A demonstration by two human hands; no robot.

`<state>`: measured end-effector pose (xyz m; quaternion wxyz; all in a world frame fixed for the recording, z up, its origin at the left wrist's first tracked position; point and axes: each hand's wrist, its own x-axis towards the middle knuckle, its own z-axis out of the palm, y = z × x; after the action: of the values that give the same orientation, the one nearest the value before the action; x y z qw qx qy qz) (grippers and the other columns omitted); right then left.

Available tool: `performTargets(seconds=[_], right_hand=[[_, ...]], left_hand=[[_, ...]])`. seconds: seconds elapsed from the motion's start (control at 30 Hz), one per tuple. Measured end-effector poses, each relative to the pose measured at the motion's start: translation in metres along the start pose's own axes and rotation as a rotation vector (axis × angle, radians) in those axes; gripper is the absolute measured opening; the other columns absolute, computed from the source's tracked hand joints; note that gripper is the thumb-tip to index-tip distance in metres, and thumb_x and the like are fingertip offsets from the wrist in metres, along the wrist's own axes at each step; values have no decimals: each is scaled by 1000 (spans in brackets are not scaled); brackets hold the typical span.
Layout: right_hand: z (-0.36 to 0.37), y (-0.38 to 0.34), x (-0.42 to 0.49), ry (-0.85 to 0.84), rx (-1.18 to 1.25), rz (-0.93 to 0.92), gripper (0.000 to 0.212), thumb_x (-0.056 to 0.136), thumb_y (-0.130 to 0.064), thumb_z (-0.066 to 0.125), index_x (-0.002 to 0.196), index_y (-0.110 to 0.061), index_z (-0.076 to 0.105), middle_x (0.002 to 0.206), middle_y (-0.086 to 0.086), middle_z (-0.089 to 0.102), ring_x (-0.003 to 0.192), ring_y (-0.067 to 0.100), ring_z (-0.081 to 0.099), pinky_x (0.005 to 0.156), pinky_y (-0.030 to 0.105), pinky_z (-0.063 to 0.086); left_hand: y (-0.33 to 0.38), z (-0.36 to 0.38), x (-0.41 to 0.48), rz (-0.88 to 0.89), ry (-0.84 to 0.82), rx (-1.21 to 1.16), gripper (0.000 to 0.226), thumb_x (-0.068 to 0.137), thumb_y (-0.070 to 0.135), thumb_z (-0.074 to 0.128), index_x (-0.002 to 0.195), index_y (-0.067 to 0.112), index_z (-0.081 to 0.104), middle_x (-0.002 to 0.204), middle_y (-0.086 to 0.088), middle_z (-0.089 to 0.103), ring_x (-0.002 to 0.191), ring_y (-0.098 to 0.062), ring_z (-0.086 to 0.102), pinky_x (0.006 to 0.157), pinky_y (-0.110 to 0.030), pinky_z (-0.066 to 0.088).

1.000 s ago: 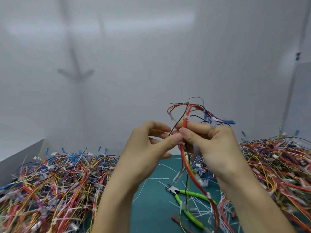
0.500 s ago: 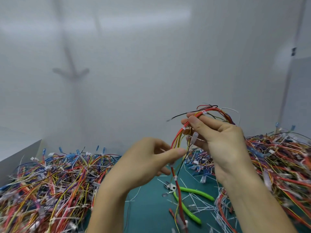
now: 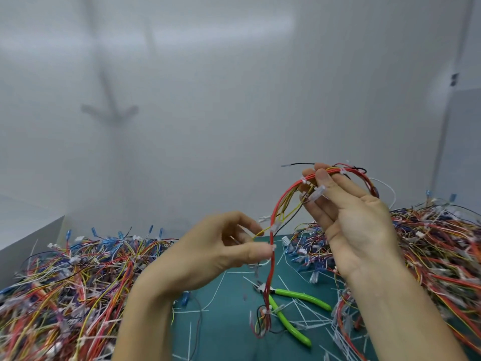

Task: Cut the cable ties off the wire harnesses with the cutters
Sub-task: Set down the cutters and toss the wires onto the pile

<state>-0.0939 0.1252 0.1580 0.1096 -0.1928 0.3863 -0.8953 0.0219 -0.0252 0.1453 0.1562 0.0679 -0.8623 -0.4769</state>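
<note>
Held in the air just right of centre: wire harness (image 3: pixel 271 267), red strands hanging from about 1 o'clock down toward 6 o'clock. Pinched at its upper bend between thumb and forefinger of right hand (image 3: pixel 356 225), remaining fingers fairly straight and spread apart. Met lower down, at 7 o'clock of that bend, by left hand (image 3: pixel 208 254), fingers curled, thumb tip pressed on a white cable tie (image 3: pixel 273 247), with a yellow strand running into the curl; firmness of that grip impossible to judge. Lying untouched on the teal mat (image 3: pixel 229 321) at 5 o'clock, beneath the dangling tail: green-handled cutters (image 3: pixel 299 295). Heaped at 8 o'clock, left heap (image 3: pixel 65 282); at 3 o'clock, right heap (image 3: pixel 442 256). Probably still hunting out the next tie, no blade in hand yet. Risks from here: freeing one hand for the tool and losing the marked tie among several look-alikes; snagging the hanging tail on the cutters or on the loose offcuts (image 3: pixel 307 317) during the reach; nipping insulation rather than plastic, given ties cinched tight against thin strands; dropping the bundle into either heap and mixing finished with unfinished.
</note>
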Motion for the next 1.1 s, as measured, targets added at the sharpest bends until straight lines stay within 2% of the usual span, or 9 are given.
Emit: performTargets(seconds=[0.1,0.23,0.37,0.53,0.67,0.77,0.87,1.0,1.1], right_hand=[[0,1,0,3,24,-1,8,87,-10,66,88,-14,73,86,0,78,71,6,72,65,21,60],[1,2,0,-9,35,1,9,87,-10,66,88,-14,73,88,0,78,73,7,72,61,20,58],[1,-1,0,13,70,-2,9,87,-8,66,89,-14,73,86,1,78,73,8,73,61,21,58],[1,-7,0,56,135,-38,13,91,-4,63,85,-13,70,75,-7,77,67,7,73,59,20,58],[0,-8,1,42,162,-40,11,92,-5,63,89,-12,70,81,-1,78,74,10,75,61,20,58],[0,-7,2,48,175,-39,12,93,-3,61,90,-12,70,81,0,78,75,10,75,62,20,58],[1,-6,1,68,189,-44,14,93,-2,61,90,-12,70,79,-2,78,74,9,75,60,20,58],[1,-7,0,77,210,-66,13,92,-2,61,89,-11,70,77,-2,77,72,8,74,60,21,58],[0,-10,1,74,216,-66,8,90,-7,65,88,-12,70,80,0,78,74,9,75,63,22,58]], left_hand=[[0,-2,-2,-14,-49,124,50,62,57,85,97,24,71,94,9,75,90,-13,72,90,-35,55],[1,10,4,-61,-119,245,33,79,46,77,92,16,74,87,-3,76,77,-11,67,83,-35,54],[-4,12,9,-130,-67,217,25,92,40,62,93,18,75,91,5,76,85,-11,72,82,-32,59],[-17,8,11,-205,-14,225,16,95,29,58,94,19,71,91,5,77,84,-8,73,87,-40,58],[-17,9,10,-146,-117,168,20,90,12,60,101,23,73,99,15,74,95,-8,70,91,-39,57],[-13,9,8,-79,-245,88,31,81,22,69,109,33,71,112,17,72,103,-6,69,95,-32,54],[-11,12,9,-50,-324,107,25,82,31,75,107,32,72,108,12,74,100,-9,71,95,-29,54],[-12,18,12,-94,-212,44,8,93,23,66,94,17,69,99,-3,77,97,-24,72,83,-31,57],[-11,15,13,-118,-9,-96,8,96,16,59,91,13,65,92,-5,77,89,-29,74,75,-29,58]])
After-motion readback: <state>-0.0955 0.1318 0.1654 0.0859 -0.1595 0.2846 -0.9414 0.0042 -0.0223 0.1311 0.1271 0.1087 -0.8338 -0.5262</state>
